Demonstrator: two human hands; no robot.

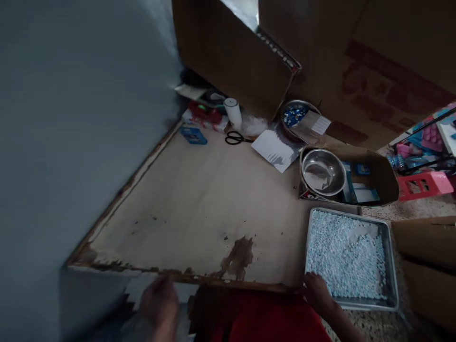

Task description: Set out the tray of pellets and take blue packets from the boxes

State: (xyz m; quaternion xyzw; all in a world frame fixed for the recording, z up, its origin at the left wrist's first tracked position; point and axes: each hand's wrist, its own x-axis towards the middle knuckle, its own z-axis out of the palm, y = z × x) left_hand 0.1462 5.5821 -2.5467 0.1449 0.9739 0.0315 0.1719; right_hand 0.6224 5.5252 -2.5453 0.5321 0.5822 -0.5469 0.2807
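My left hand (pixel 159 304) is blurred at the near edge of a worn beige board (pixel 199 204), and I cannot make out anything in it. My right hand (pixel 318 293) rests on the near left corner of a metal tray (pixel 392 266), which is filled with small pale blue and white pellets (pixel 344 254). The fingers lie on the tray's rim next to the pellets. Red cloth (pixel 263 318) lies below the board's edge, between the hands.
A steel bowl (pixel 323 172) sits in an open cardboard box (pixel 383 173) beyond the tray. Farther back are a dish of blue pieces (pixel 295 114), scissors (pixel 235 138), a white roll (pixel 233 112), papers and big cartons (pixel 356 57). A grey wall (pixel 71 118) stands left.
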